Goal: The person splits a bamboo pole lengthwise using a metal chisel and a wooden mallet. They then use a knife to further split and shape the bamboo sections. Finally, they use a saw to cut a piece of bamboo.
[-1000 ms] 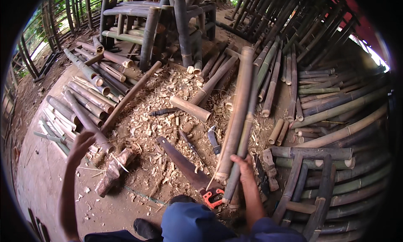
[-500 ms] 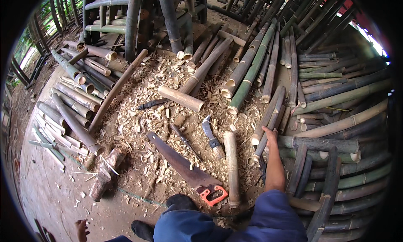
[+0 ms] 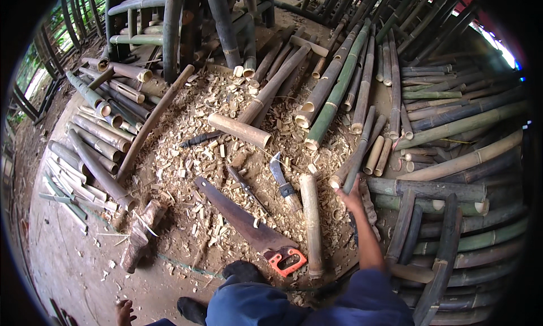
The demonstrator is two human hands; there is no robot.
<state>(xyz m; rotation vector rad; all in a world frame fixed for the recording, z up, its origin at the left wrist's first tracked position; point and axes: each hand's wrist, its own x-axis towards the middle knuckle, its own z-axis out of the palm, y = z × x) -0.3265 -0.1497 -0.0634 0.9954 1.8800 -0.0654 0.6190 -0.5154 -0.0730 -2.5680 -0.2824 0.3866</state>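
Note:
My right hand (image 3: 352, 197) is closed around the near end of a dark bamboo pole (image 3: 362, 150), right of the middle. Another bamboo pole (image 3: 345, 169) with a pale cut end lies tight against it; I cannot tell whether the hand grips that one too. Low on the left, my left hand (image 3: 124, 313) is partly in view, its fingers apart and holding nothing. On the ground before me lie a handsaw (image 3: 243, 218) with an orange handle, a curved knife (image 3: 280, 176), a thin dark rod-like tool (image 3: 249, 190) and an upright-lying pale bamboo piece (image 3: 311, 227).
A bamboo mallet-shaped piece (image 3: 240, 130) rests among wood chips. Split and round bamboo lies stacked at left, with a short log (image 3: 142, 235) nearby. Long bamboo poles (image 3: 339, 88) lie beyond; a bamboo frame (image 3: 441, 258) stands at right. Bamboo furniture (image 3: 172, 35) stands at the back.
My right hand has moved slightly left, and the bamboo pole in it has shifted and swung, uncovering two short bamboo pieces beside it. My left hand has moved a little right.

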